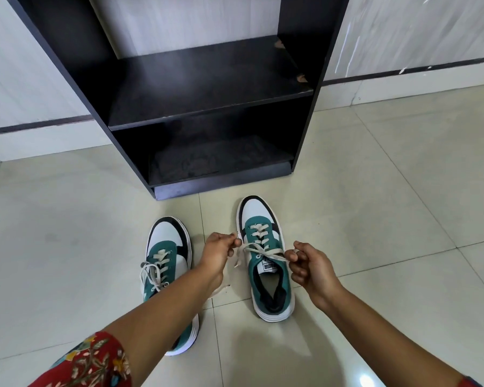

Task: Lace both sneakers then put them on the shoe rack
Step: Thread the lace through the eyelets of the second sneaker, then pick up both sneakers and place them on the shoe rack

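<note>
Two teal, white and black sneakers stand on the tiled floor, toes toward the rack. The right sneaker point(266, 255) has a beige lace point(259, 250) threaded through its eyelets, with both ends pulled out sideways. My left hand point(220, 251) pinches the left end and my right hand point(309, 266) pinches the right end, just above the tongue. The left sneaker point(166, 255) sits beside my left forearm, its lace tied in a loose bow; the forearm hides its heel. The black shoe rack point(207, 107) stands just beyond, both of its shelves bare.
Pale floor tiles point(375, 205) spread all around the shoes. A white wall with a dark stripe point(39, 125) runs behind the rack. The middle shelf has chipped spots at its right end.
</note>
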